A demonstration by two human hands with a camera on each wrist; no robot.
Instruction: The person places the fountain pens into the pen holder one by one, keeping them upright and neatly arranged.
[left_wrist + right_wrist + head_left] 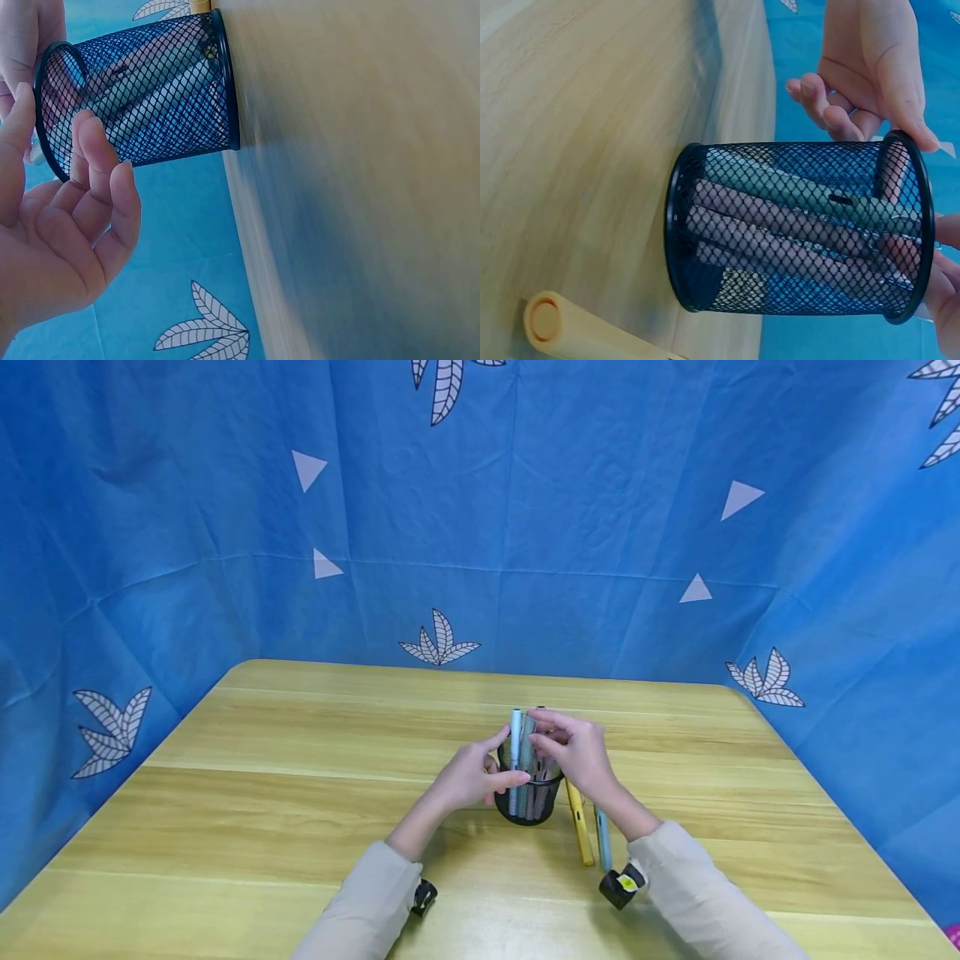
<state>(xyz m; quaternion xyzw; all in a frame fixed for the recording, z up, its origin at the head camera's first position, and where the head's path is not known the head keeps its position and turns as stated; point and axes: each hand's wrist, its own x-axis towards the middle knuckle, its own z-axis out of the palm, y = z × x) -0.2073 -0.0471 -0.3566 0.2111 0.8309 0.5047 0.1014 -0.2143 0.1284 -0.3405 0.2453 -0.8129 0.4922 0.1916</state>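
Note:
A black mesh pen holder point(546, 803) stands upright on the table with several pens inside. My left hand point(471, 774) holds its rim from the left, thumb at the front and index finger reaching toward the back. The other fingers curl loosely beside the mesh in the left wrist view. With its fingertips, my right hand point(583, 753) pinches a grey-green pen point(527, 756) at its upper end, the lower part standing inside the holder. Left of it a pale blue pen point(516, 727) sticks up. Pinkish pens point(780, 232) show through the mesh in the right wrist view.
A yellow pen point(580, 827) and a blue-grey pen point(603, 839) lie on the wooden table point(262, 802) right of the holder, under the right forearm. Behind the table hangs a blue patterned cloth point(555, 527).

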